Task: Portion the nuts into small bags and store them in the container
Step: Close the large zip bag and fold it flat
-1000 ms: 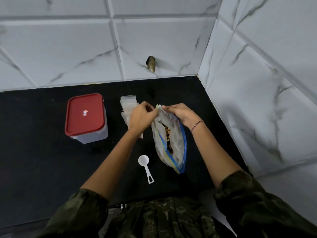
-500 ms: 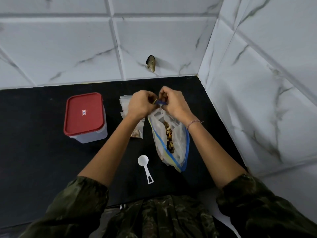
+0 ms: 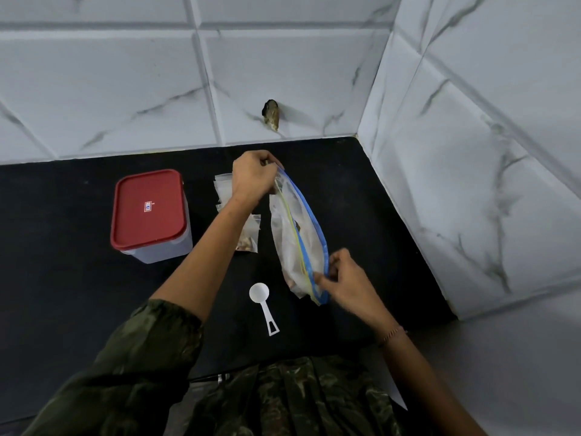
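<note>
The big zip bag [image 3: 295,247] is right of the middle of the desk [image 3: 63,294], stretched taut between both hands. Its long axis, the blue-and-yellow zip edge, runs from the far edge toward the near edge and leans slightly right. The left hand [image 3: 251,177] pinches the far end of the zip and the right hand [image 3: 349,281] pinches the near end. Brown nuts [image 3: 297,228] show dimly through the plastic. Toward the left edge stands the container [image 3: 163,251] with its red lid [image 3: 147,209] on, so its contents are hidden. Between it and the zip bag lie small bags [image 3: 224,187], and a filled small bag [image 3: 248,239] holds nuts. A white scoop [image 3: 262,300] lies toward the near edge, handle pointing to the person.
</note>
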`<act>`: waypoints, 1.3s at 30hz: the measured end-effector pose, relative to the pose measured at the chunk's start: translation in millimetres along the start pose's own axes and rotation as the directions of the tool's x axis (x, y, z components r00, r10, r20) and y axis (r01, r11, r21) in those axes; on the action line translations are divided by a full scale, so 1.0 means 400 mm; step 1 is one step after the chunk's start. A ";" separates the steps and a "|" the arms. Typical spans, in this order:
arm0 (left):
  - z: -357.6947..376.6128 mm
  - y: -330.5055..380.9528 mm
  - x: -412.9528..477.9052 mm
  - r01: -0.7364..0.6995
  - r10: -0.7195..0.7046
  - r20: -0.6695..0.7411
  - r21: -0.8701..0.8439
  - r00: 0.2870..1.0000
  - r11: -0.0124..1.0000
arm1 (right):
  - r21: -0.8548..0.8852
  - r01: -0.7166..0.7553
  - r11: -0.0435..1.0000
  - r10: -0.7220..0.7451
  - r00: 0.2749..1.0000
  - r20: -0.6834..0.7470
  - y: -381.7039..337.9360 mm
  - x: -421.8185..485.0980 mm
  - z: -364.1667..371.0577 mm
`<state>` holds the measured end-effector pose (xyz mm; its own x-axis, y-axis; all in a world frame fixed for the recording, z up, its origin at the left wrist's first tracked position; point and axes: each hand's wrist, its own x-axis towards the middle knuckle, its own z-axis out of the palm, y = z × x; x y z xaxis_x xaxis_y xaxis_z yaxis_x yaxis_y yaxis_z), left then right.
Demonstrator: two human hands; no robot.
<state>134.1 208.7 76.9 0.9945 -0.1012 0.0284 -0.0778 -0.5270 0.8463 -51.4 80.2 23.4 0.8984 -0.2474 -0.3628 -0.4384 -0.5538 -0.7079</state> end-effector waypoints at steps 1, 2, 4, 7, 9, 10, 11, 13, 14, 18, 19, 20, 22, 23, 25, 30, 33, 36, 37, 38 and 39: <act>0.001 -0.003 0.005 0.014 -0.014 -0.001 -0.020 1.000 1.000 | 0.072 -0.045 0.996 0.043 0.999 0.025 0.013 -0.015 0.013; 0.002 -0.005 0.009 0.025 -0.025 0.000 -0.030 1.000 0.999 | 0.170 -0.103 0.980 0.094 0.994 0.058 0.023 -0.026 0.026; 0.006 -0.008 0.015 0.035 -0.035 0.011 -0.050 0.999 0.998 | 0.404 -0.197 0.893 0.164 0.980 0.115 0.028 -0.041 0.047; 0.005 -0.015 0.021 0.031 -0.035 -0.047 -0.080 0.998 0.996 | 0.493 -0.149 0.857 0.152 0.988 0.034 0.017 -0.047 0.051; 0.000 -0.026 0.033 0.050 -0.070 -0.136 -0.145 0.988 0.988 | 0.431 -0.031 0.902 0.090 0.989 -0.116 0.004 -0.048 0.027; -0.005 -0.034 0.039 0.068 -0.097 -0.174 -0.167 0.980 0.984 | 0.402 0.040 0.915 0.046 0.978 -0.202 -0.004 -0.046 0.007; -0.012 -0.039 0.045 0.086 -0.124 -0.204 -0.184 0.971 0.979 | 0.386 0.110 0.916 0.002 0.960 -0.279 -0.015 -0.043 -0.014; -0.024 -0.046 0.056 0.123 -0.175 -0.235 -0.222 0.956 0.967 | 0.359 0.214 0.908 -0.064 0.921 -0.385 -0.038 -0.035 -0.063; -0.029 -0.046 0.059 0.137 -0.195 -0.236 -0.241 0.952 0.961 | 0.349 0.245 0.904 -0.084 0.904 -0.418 -0.051 -0.030 -0.086; -0.042 -0.041 0.050 0.166 -0.225 -0.250 -0.236 0.942 0.957 | 0.288 0.275 0.917 -0.119 0.880 -0.460 -0.095 -0.013 -0.152; -0.046 -0.042 0.043 0.170 -0.221 -0.259 -0.208 0.940 0.963 | 0.289 0.270 0.919 -0.118 0.885 -0.451 -0.099 -0.006 -0.161; -0.049 -0.043 0.035 0.172 -0.211 -0.257 -0.167 0.943 0.971 | 0.306 0.261 0.915 -0.107 0.892 -0.439 -0.098 0.001 -0.166; -0.054 -0.044 0.022 0.163 -0.174 -0.235 -0.064 0.956 0.985 | 0.392 0.230 0.891 -0.058 0.913 -0.404 -0.093 0.017 -0.168; -0.055 -0.043 0.013 0.142 -0.142 -0.214 -0.014 0.966 0.990 | 0.439 0.210 0.874 -0.030 0.924 -0.382 -0.091 0.025 -0.168; -0.042 -0.046 -0.009 0.046 -0.020 -0.175 0.147 0.984 0.988 | 0.523 0.176 0.834 0.010 0.943 -0.333 -0.091 0.038 -0.165; 0.026 0.003 -0.125 -0.470 0.536 -0.031 0.440 0.844 0.765 | 0.707 0.143 0.693 0.036 0.972 -0.232 -0.118 0.060 -0.159; 0.071 0.004 -0.146 -0.718 0.674 0.252 0.293 0.695 0.631 | 0.798 0.151 0.584 -0.014 0.984 -0.176 -0.125 0.071 -0.160; 0.086 -0.006 -0.127 -0.716 0.662 0.286 0.166 0.693 0.678 | 0.866 0.176 0.468 -0.059 0.984 -0.168 -0.108 0.078 -0.159; 0.087 -0.008 -0.117 -0.704 0.654 0.284 0.131 0.701 0.698 | 0.886 0.190 0.423 -0.070 0.982 -0.178 -0.097 0.078 -0.157; 0.086 -0.009 -0.107 -0.693 0.646 0.284 0.106 0.708 0.713 | 0.888 0.209 0.410 -0.076 0.978 -0.195 -0.079 0.082 -0.149; 0.084 -0.009 -0.098 -0.684 0.642 0.277 0.086 0.715 0.724 | 0.864 0.235 0.446 -0.081 0.972 -0.222 -0.059 0.088 -0.138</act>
<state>93.0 186.0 54.8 0.6415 -0.6444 0.4162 -0.7426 -0.3856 0.5476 -8.1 40.5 60.7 0.9141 -0.3722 -0.1607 -0.0069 0.3819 -0.9242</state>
